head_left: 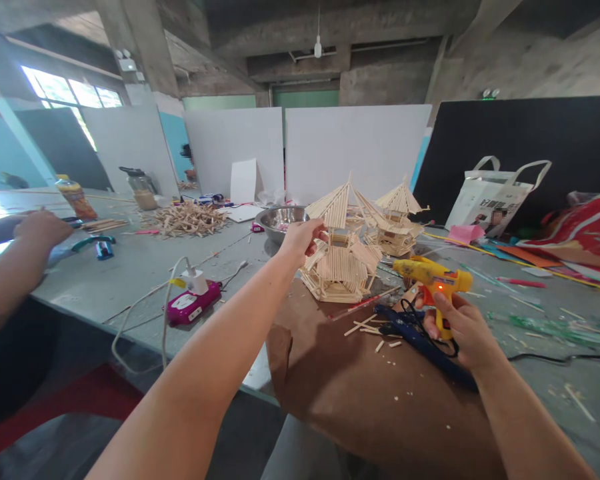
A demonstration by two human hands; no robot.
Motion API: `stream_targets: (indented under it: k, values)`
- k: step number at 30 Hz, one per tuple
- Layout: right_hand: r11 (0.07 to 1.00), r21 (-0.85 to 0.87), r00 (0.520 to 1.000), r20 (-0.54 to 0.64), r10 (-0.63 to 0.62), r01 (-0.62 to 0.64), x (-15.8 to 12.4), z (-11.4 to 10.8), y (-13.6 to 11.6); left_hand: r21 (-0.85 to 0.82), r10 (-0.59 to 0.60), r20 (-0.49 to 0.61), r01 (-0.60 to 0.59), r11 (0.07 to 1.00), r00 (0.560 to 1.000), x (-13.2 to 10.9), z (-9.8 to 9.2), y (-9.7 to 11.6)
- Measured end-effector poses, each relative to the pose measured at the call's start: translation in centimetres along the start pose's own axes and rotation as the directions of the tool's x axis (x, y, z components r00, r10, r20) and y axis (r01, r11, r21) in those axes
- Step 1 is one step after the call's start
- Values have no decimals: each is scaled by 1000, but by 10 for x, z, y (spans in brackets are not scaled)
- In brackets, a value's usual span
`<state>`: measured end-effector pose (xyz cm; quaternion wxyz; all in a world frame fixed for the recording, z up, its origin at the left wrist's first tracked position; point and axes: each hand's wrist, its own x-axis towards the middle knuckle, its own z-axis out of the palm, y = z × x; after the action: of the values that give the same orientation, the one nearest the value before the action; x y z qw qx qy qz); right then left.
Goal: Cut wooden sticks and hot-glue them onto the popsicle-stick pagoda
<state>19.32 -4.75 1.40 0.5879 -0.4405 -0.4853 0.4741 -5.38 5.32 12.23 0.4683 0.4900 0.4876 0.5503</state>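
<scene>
A model pavilion of thin wooden sticks [337, 267], with a pointed upper roof and a wider lower one, stands on brown paper [350, 393]. My left hand [300, 241] is at its left side, just under the upper roof's edge, fingers curled together; whatever is between the fingertips is hidden. On the right, my right hand [460, 327] grips a yellow hot glue gun [430, 277] by its handle, a red light glowing on its side. The gun's nozzle points left towards the pavilion. Under the gun lies a dark blue-handled tool [420, 343], partly covered by its cord.
Behind stands a second stick pavilion [395, 223], near a metal bowl [275, 223]. Loose sticks [363, 327] lie in front. Further left are a stick pile [190, 219], a purple power strip [194, 303] with a white cable, and another person's hand [43, 230]. A white bag [490, 200] stands right.
</scene>
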Motion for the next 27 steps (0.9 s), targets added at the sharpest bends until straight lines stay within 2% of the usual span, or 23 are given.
stream_targets:
  k: [7,13,17,20,23,27]
  values:
    - [1000,17,1000,13,-22,22,-1,2,-3,-11,-6,20,6,1000,1000,3,1,0]
    - [997,76,999,-33,-11,14,-2,5,-7,-22,-20,25,20,1000,999,4,-1,-5]
    - [999,40,1000,-23,0,0,-1,3,-6,-39,-36,11,37,999,999,5,0,-4]
    - [1000,19,1000,-16,19,-18,0,2,-4,-57,-96,9,97,994,995,8,4,0]
    - [999,34,1000,-21,1,-1,2,1,-1,-120,-187,51,191,974,981,12,7,0]
    - [1000,-2,1000,-3,11,-11,2,0,2,-224,-220,83,233,946,972,16,10,-3]
